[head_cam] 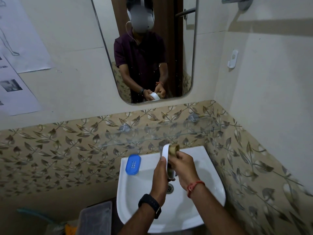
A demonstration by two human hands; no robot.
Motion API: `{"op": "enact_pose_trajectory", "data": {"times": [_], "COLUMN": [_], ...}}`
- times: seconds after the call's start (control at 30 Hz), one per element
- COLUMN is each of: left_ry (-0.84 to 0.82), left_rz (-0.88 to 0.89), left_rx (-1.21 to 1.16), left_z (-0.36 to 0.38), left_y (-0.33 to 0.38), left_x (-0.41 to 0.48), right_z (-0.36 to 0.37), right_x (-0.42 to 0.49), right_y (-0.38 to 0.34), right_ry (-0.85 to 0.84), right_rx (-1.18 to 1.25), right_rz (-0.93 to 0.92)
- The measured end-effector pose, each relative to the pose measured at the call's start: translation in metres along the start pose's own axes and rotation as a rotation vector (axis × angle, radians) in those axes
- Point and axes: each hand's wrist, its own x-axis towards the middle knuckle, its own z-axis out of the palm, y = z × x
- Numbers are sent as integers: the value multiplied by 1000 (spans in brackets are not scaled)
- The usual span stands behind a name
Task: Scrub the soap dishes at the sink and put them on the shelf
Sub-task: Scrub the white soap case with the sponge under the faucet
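Over the white sink (132, 197) my left hand (160, 177) grips a white soap dish (165, 152), held on edge and upright. My right hand (183, 165) presses a brownish scrub pad (174, 149) against the dish's right side. A blue soap dish (133, 164) lies flat on the sink's back left rim, apart from both hands. A glass shelf (152, 133) runs along the tiled wall just above the sink, with nothing on it that I can see. The tap is mostly hidden behind the white dish.
A mirror (169, 22) hangs above the shelf and reflects a person with the dish. A translucent plastic box (94, 219) stands on the floor left of the sink. Paper sheets (18, 48) hang on the left wall. A white hook (232, 61) is on the right wall.
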Motion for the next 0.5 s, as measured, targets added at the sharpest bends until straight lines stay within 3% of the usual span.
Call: {"op": "enact_pose_trajectory", "data": {"times": [0.1, 0.27, 0.4, 0.5], "left_ry": [-8, -21, 23, 13], "left_rz": [-20, -35, -53, -61], "left_rx": [-24, -131, -318, -409], "left_z": [-7, -18, -36, -48], "left_y": [8, 11, 12, 15], "left_x": [6, 10, 12, 10], "right_z": [-8, -20, -53, -70], "right_x": [-2, 8, 20, 23], "right_y": [2, -9, -11, -9], "right_ry": [-159, -162, 67, 127], "right_rx": [-214, -453, -137, 107], "right_rz": [-88, -5, 163, 185]}}
